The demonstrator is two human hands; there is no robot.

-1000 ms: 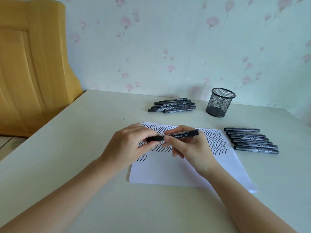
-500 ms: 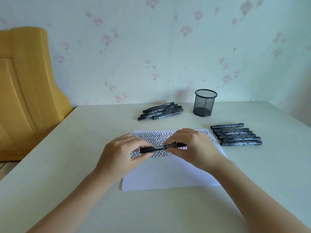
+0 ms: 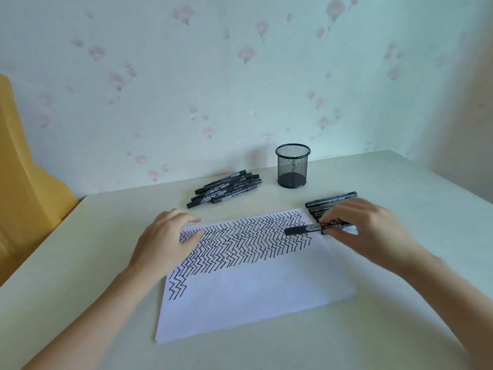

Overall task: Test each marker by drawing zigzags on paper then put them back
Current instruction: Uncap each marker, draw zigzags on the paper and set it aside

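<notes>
The marker (image 3: 317, 228) lies level over the paper's (image 3: 256, 287) 3 o'clock edge, capped end pointing to 9 o'clock; its other end is blurred and half hidden under the right hand (image 3: 365, 231), whose fingertips pinch the barrel. Behind that hand a row of markers (image 3: 330, 202) is mostly covered; only the far one shows whole. The left hand (image 3: 162, 244) rests flat, fingers relaxed, on the paper's 9 o'clock edge over the zigzags. At 12 o'clock lie a pile of markers (image 3: 226, 189) and a mesh cup (image 3: 292, 169) on the table (image 3: 80, 263).
</notes>
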